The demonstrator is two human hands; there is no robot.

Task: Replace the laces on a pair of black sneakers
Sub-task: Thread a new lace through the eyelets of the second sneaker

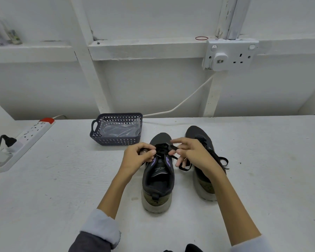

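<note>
While both hands work at its upper eyelets, a black mesh sneaker with a pale rubber sole stands on a white painted table, its matching partner shoe just beside it.

The left hand, fingers curled, pinches the flat black lace above the tongue. The right hand holds a stretch of that lace between thumb and fingers, index finger extended. Neither hand pins the sneaker down, so a hard tug could drag or tip it. A slack loop hangs below the right hand between the shoes and could catch on the partner shoe's own loose lace. A dark perforated plastic basket holding a clear bag sits behind them.
</note>
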